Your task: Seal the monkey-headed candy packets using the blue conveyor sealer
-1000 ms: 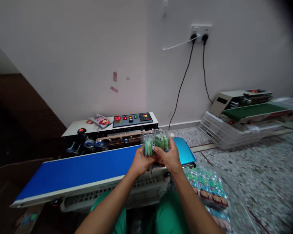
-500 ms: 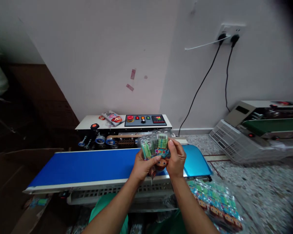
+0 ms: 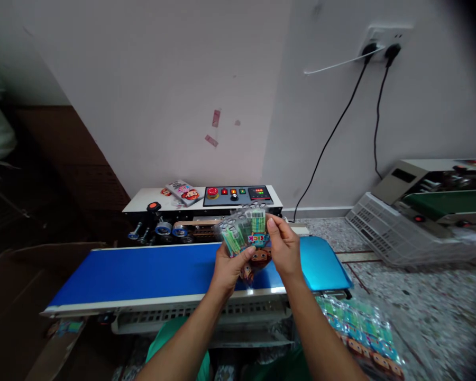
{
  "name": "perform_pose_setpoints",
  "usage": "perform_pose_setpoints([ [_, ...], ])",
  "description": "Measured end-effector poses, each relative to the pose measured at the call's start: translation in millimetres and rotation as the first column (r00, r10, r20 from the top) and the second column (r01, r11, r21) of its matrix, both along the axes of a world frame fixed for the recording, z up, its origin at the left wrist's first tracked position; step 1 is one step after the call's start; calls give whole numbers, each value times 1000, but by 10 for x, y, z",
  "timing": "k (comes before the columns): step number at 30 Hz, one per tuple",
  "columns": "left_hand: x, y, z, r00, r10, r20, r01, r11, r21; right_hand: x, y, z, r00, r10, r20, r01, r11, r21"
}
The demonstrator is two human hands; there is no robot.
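Note:
Several small printed plastic packets (image 3: 257, 227), green with a cartoon face and a barcode, are fanned out above the belt. My left hand (image 3: 228, 269) is closed round the lower left of the fan, thumb across the front. With thumb and fingers, my right hand (image 3: 284, 244) pinches the right edge of the front packet. Beneath both hands runs the blue conveyor belt (image 3: 150, 272) of a band sealing machine. Its control panel (image 3: 238, 195), with a red stop button and a lit display, is just behind the packets.
More packets (image 3: 360, 328) lie in clear plastic at the lower right. A printed packet (image 3: 184, 191) rests on the machine's top. At right, a second machine (image 3: 444, 193) sits over a white crate (image 3: 376, 230). A cardboard box (image 3: 19, 296) stands at left; black cables (image 3: 333, 127) hang from the wall socket.
The packets have spread into a wider fan, with more top edges showing on the left. Both hands still hold them, and the view has shifted slightly.

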State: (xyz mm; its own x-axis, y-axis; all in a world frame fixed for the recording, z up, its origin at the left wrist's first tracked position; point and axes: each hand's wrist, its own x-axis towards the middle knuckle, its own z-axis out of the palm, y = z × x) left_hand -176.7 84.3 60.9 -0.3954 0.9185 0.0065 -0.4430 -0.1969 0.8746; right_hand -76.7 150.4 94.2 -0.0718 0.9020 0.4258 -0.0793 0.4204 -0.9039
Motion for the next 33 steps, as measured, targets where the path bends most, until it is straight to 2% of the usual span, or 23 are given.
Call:
perform_pose_setpoints([
  [4,-3,16,-35,1000,5,-25,-5,1000,-15,-30,-19,-101,985,-168,-35,169,985,39],
  [10,16,44,-28,999,15,31,-15,1000,-4,5,25,-181,964,-266,-20,266,964,13],
  [15,16,48,-37,997,74,-11,-74,997,-9,75,64,-166,942,-320,-98,325,945,41],
  [19,-32,38,-50,992,119,-50,-121,992,-36,320,147,-120,899,-422,-121,429,903,37],
  [21,-68,26,-57,983,148,-113,-152,988,-35,512,240,-146,857,-514,-31,515,857,20],
  [24,-113,-6,-67,953,184,-243,-198,980,-34,776,409,-292,768,-566,298,579,814,55],
  [28,-120,-70,-51,922,185,-339,-215,975,-52,894,561,-527,516,-458,724,593,801,85],
  [30,-108,-102,-26,921,169,-351,-206,976,-68,861,589,-584,420,-373,828,596,801,59],
  [33,-98,-137,10,924,148,-352,-192,977,-93,765,604,-606,359,-308,881,589,807,42],
])
